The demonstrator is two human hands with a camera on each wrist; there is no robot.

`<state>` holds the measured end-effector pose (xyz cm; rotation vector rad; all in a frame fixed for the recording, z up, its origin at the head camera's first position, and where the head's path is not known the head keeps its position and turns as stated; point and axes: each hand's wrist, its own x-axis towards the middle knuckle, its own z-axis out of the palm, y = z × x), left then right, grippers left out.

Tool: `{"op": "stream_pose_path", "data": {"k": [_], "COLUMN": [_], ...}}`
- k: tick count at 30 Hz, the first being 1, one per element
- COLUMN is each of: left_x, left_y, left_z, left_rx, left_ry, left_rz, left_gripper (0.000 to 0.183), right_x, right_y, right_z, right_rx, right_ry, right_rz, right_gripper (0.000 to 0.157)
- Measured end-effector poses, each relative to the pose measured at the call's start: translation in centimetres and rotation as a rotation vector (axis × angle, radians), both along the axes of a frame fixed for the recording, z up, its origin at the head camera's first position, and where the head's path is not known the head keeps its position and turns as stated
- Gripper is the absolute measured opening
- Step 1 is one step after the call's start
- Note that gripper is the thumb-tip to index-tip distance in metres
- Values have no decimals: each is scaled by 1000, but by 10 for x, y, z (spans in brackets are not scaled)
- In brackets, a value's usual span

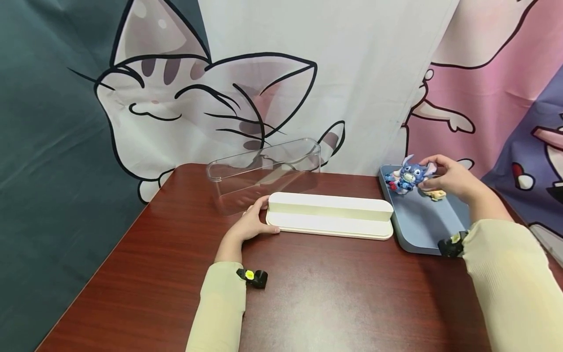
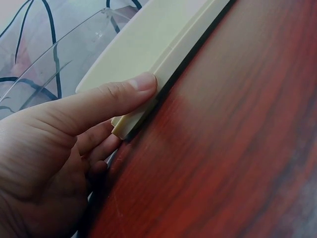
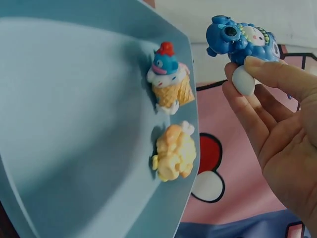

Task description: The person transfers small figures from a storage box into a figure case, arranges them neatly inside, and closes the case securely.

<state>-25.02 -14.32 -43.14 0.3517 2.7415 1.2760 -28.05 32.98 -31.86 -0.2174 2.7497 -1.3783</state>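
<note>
My left hand [image 1: 251, 222] holds the left end of a cream-white two-step display stand [image 1: 330, 227] lying on the table. In the left wrist view the thumb [image 2: 133, 87] presses the stand's edge, with the other fingers bent behind and below it. Over the blue-grey tray [image 1: 418, 242], my right hand [image 1: 453, 181] pinches a blue big-eared figurine [image 1: 413, 172]. Its white rounded part [image 3: 243, 81] sits between thumb and fingers in the right wrist view. In the tray lie an ice-cream-cone figurine [image 3: 168, 82] and a yellow figurine [image 3: 176, 152].
A clear plastic cover [image 1: 264, 171] stands behind the white stand, toward the table's back left. Cartoon-print cloth [image 1: 360, 98] hangs behind the dark red-brown wooden table [image 1: 308, 288]. The tray sits close to the stand's right end.
</note>
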Motion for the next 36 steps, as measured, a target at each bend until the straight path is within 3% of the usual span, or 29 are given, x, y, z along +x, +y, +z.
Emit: {"op": "stream_pose_path", "data": {"k": [17, 36], "left_x": [-1, 0], "left_y": [3, 1], "left_z": [-1, -1], "left_rx": [9, 4], "left_ry": [2, 23], "left_rz": [11, 18], "left_gripper": [92, 90], "right_x": [-4, -9], "right_y": [-25, -45], "right_z": [10, 11], "right_rx": [42, 49], "right_ry": [28, 57], "right_rz": [57, 56], "right_gripper": [51, 52]}}
